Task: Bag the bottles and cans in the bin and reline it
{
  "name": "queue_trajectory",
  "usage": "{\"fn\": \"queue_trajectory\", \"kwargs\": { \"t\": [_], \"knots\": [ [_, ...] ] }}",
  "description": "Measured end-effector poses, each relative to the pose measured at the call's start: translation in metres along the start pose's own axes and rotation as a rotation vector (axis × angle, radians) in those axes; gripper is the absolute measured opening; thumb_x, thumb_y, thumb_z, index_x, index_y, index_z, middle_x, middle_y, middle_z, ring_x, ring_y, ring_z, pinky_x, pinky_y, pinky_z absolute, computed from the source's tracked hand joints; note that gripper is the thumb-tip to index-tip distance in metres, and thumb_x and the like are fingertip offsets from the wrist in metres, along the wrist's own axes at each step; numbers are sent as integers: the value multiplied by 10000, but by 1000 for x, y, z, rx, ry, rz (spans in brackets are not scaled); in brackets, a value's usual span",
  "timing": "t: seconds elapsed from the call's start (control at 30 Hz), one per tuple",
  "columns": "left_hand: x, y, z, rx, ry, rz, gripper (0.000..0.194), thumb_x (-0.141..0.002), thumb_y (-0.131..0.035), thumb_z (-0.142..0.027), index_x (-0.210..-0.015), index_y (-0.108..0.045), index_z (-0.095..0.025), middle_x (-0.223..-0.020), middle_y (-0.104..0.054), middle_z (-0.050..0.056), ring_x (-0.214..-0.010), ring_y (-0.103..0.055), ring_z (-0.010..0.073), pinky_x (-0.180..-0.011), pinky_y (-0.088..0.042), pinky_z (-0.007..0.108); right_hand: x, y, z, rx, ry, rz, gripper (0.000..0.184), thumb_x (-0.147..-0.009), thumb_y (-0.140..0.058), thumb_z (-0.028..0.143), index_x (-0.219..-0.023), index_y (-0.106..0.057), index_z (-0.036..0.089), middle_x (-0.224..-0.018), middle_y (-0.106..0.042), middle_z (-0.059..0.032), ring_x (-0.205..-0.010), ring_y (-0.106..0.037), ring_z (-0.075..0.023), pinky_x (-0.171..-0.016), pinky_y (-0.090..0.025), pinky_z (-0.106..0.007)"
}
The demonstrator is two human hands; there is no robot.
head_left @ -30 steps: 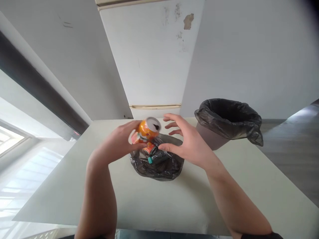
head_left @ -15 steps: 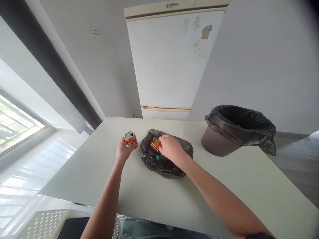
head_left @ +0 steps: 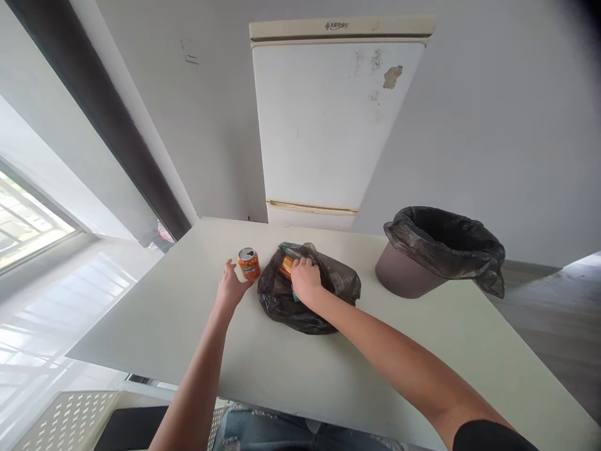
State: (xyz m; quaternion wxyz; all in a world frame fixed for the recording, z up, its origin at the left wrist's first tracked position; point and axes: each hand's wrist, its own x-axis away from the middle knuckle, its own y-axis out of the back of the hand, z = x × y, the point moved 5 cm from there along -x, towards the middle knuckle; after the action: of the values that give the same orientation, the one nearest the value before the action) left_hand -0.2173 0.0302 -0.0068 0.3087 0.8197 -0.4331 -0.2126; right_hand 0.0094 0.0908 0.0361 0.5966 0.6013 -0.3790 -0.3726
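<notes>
An orange soda can (head_left: pixel 249 265) stands upright on the white table, its opened top facing up. Just to its left and front is my left hand (head_left: pixel 230 287), thumb and fingers spread around the can's near side without a grip. My right hand (head_left: pixel 306 279) reaches into the black plastic bag (head_left: pixel 300 321) and has its fingers closed on a second orange can (head_left: pixel 286 266), which is partly covered by the hand. A bit of a teal bottle cap (head_left: pixel 295 297) shows below that hand; what else lies in the bag is hidden.
A brown trash bin (head_left: pixel 404 272) with a black liner (head_left: pixel 446 247) folded over its rim stands at the table's right side. Behind the table (head_left: pixel 154 319) is a white fridge (head_left: pixel 323 125). A perforated cream-coloured surface (head_left: pixel 70 416) lies below the table's front left.
The first can has gone from my left hand's grasp to standing on the table at left, with the fingers loosened. My right hand has moved into the bag onto another can.
</notes>
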Motion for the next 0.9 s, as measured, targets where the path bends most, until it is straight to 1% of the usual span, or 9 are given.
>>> {"fn": "queue_trajectory", "kwargs": {
  "t": [0.1, 0.23, 0.3, 0.4, 0.5, 0.57, 0.73, 0.8, 0.9],
  "knots": [
    [24, 19, -8, 38, -29, -138, 669, -818, -730, -299, -1412, -439, -198, -1428, -609, 195, -1396, -552, 352, -1120, -474, 529, 5, 12, -9, -18, -9, -2, 482, -835, -778, 237, -1253, -646, 35, -1197, -676, -257, -1162, -619, -346, -901, -567, -403],
    [63, 43, -38, 244, -124, -272, 295, -920, -641, -355, -1190, -611, -240, -1224, -709, 108, -1150, -681, 278, -997, -560, 464, 30, 55, -36, -91, -34, -129, 334, -838, -754, 280, -1112, -680, 103, -1071, -682, -193, -1073, -627, -326, -821, -565, -395],
    [81, 45, -55, 415, -151, -215, 248, -954, -639, -424, -1111, -659, -233, -1141, -736, 92, -1082, -703, 255, -965, -574, 429, 53, 77, -47, -165, -46, -238, 306, -858, -746, 311, -1100, -680, 135, -1036, -679, -156, -1030, -627, -315, -813, -565, -407],
    [104, 35, -80, 696, -163, 25, 413, -927, -714, -509, -1223, -658, -227, -1256, -726, 119, -1173, -699, 267, -989, -578, 405, 90, 91, -45, -357, -17, -420, 412, -857, -776, 320, -1225, -655, 179, -1123, -689, -121, -1073, -624, -308, -920, -560, -446],
    [125, 22, -104, 893, -197, 226, 619, -862, -812, -484, -1381, -582, -236, -1377, -677, 144, -1259, -672, 289, -1026, -577, 402, 118, 78, -22, -574, 44, -519, 518, -852, -796, 317, -1330, -618, 223, -1216, -686, -105, -1140, -619, -311, -991, -553, -472],
    [133, 19, -112, 954, -198, 236, 664, -842, -846, -437, -1409, -562, -244, -1351, -687, 131, -1225, -690, 283, -1021, -582, 391, 129, 65, -6, -680, 72, -557, 541, -889, -773, 334, -1387, -585, 237, -1269, -669, -114, -1185, -613, -317, -1026, -544, -493],
    [123, 35, -92, 990, -182, 197, 658, -806, -881, -395, -1383, -611, -231, -1321, -708, 123, -1204, -701, 301, -988, -603, 381, 133, 45, -3, -853, 184, -396, 942, -879, -798, 341, -1651, -260, 292, -1465, -576, -122, -1210, -638, -290, -978, -588, -467],
    [112, 49, -75, 1002, -198, 195, 619, -797, -880, -435, -1324, -647, -208, -1269, -731, 134, -1174, -713, 316, -976, -612, 409, 125, 46, -24, -791, 117, -374, 809, -931, -712, 279, -1635, -314, 280, -1453, -587, -123, -1166, -649, -281, -952, -587, -463],
    [103, 68, -52, 984, -212, 211, 634, -758, -873, -567, -1235, -683, -195, -1181, -757, 146, -1106, -734, 346, -934, -629, 473, 104, 47, -46, -516, 155, -263, 431, -962, -543, 101, -1362, -637, 231, -1314, -666, -110, -1184, -615, -274, -1012, -532, -443]
  ]
}}
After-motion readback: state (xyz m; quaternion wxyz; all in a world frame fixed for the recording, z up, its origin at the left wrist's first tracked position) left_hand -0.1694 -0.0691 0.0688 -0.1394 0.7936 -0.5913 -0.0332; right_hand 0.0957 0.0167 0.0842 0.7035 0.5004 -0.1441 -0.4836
